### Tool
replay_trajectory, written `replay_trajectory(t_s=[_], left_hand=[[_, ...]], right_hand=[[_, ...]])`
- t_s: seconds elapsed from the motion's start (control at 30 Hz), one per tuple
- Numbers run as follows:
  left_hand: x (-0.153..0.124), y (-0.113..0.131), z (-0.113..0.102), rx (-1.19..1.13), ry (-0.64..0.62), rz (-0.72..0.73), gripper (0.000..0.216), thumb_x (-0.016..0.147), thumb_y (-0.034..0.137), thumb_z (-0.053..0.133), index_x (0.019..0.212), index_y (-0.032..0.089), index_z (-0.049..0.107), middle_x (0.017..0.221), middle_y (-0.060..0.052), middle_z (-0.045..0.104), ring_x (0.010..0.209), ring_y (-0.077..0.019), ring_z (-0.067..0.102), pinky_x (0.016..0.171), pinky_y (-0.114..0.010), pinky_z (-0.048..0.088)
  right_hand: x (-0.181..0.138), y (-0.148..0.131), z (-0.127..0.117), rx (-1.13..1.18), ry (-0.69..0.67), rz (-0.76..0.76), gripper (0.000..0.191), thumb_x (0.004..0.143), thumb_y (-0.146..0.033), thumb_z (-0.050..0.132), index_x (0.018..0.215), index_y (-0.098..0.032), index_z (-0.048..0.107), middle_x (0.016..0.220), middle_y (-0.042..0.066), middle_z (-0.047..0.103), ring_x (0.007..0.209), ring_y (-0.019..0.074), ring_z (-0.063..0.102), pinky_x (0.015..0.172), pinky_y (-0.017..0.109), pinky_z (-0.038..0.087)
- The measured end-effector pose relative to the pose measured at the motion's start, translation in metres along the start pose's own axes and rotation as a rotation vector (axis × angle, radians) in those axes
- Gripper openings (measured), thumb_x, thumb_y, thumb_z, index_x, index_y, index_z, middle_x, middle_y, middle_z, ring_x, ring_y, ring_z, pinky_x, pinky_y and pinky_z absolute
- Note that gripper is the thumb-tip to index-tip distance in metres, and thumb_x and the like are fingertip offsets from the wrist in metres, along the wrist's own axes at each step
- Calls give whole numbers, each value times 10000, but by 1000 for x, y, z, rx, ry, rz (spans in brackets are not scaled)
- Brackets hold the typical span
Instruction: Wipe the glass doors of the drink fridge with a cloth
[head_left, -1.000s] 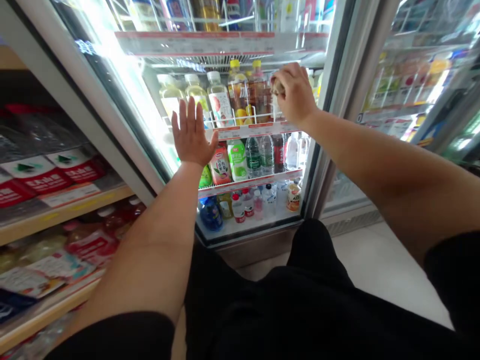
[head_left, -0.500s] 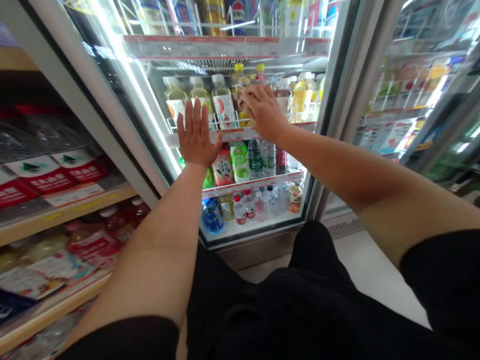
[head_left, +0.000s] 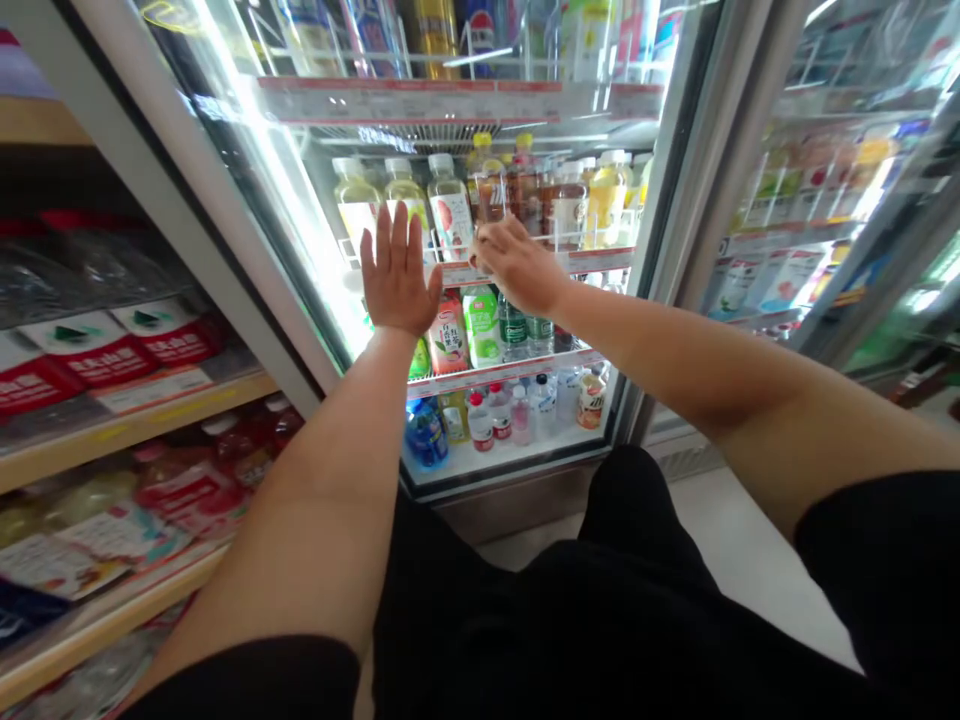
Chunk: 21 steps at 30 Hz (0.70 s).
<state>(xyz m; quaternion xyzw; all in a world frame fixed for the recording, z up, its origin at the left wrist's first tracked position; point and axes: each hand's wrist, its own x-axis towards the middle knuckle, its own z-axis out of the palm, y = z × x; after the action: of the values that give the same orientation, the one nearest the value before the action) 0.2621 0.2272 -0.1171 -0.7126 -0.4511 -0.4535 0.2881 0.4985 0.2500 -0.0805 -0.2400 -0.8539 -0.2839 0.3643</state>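
Observation:
My left hand is raised with its fingers stretched and spread, the palm seeming to lie on the glass door of a lit drinks cooler. To its right, my right hand is at the glass, lower than a row of bottles with yellow caps. Its fingers are curled and bunched together; whatever they hold, if anything, is hidden. Behind the hands, inside the cooler, are a bottle with a white cap, a green-labelled bottle and a red-labelled bottle.
A metal door frame runs along the right, with a second drinks cooler beyond it. Wooden shelves with packed bottles stand close on my left. Small bottles line the cooler's bottom shelf.
My right hand has moved down over the glass from the yellow-capped bottles to the shelf edge below. My left hand stays in place, and the view has shifted slightly.

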Motion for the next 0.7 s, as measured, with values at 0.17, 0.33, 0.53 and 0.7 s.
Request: replay_trajectory(t_s=[0.17, 0.33, 0.53, 0.7], left_hand=[[-1, -4, 3, 25, 9, 32, 737, 1042, 499, 413, 1689, 176, 269, 1762, -66, 163, 1649, -276, -35, 1369, -567, -79], [-1, -14, 13, 83, 66, 115, 737, 1095, 552, 305, 1669, 99, 213, 1774, -49, 111, 1645, -187, -100, 1353, -525, -110], [-2, -13, 10, 66, 60, 91, 768, 1079, 619, 269, 1669, 128, 280, 1762, -74, 183, 1652, -220, -52, 1374, -502, -85], [-1, -10, 8, 42, 33, 49, 780, 1066, 604, 315, 1666, 108, 269, 1767, -67, 158, 1652, -243, -52, 1367, -535, -104]], right_hand=[[10, 4, -12, -46, -10, 42, 338, 1023, -98, 443, 1262, -154, 675, 1360, 106, 629, 1313, 297, 542, 1210, 506, 465], [13, 7, -20, -82, 23, 93, 385, 1001, -67, 422, 1284, -154, 667, 1395, 121, 613, 1305, 307, 541, 1195, 504, 475], [5, 17, -25, -49, -43, 56, 418, 969, -44, 465, 1330, -160, 642, 1395, 95, 609, 1342, 291, 534, 1224, 497, 453], [2, 37, -31, -38, 93, 228, 480, 919, -18, 480, 1353, -162, 628, 1421, 121, 590, 1342, 292, 498, 1222, 502, 437]])
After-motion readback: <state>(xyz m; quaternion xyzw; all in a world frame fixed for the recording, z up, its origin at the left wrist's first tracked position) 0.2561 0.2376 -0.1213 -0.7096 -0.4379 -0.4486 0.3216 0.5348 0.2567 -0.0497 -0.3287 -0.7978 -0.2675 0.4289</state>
